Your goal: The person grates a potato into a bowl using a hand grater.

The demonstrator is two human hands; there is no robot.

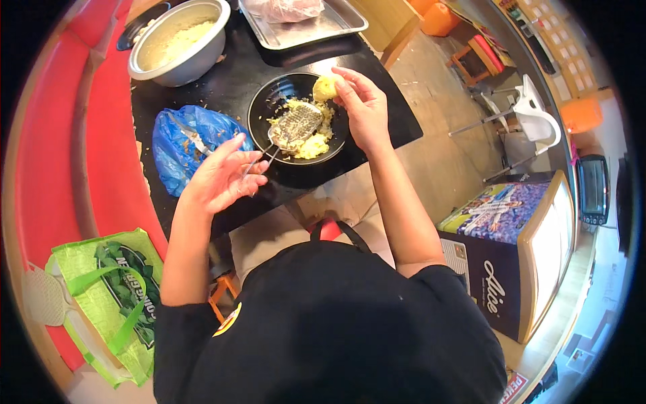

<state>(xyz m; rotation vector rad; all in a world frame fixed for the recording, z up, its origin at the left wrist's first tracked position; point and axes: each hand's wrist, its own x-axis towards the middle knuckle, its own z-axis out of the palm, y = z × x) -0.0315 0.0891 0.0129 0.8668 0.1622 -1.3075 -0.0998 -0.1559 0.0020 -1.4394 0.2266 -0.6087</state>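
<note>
A yellow piece of food [324, 88], its exact kind unclear, is pinched between the thumb and fingers of my right hand [364, 103], over the far right rim of a black bowl [257, 108]. In the bowl a flat metal grater [298, 123] lies tilted on yellow gratings [312, 147], with bits stuck to its face. Its wire handle reaches over the near left rim to my left hand [227, 174]. There the fingers are spread and the thumb is raised; the handle crosses the fingers without a closed grip. A blue plastic bag [174, 146] with scraps sits just beyond that hand.
On the black table [242, 55] stand a grey pot [189, 70] of yellow gratings and a metal tray [303, 38] bearing a plastic-wrapped bundle [285, 9]. Left are a red bench [50, 136] and a green shopping bag [83, 257]. A freezer chest [487, 272] stands at right.
</note>
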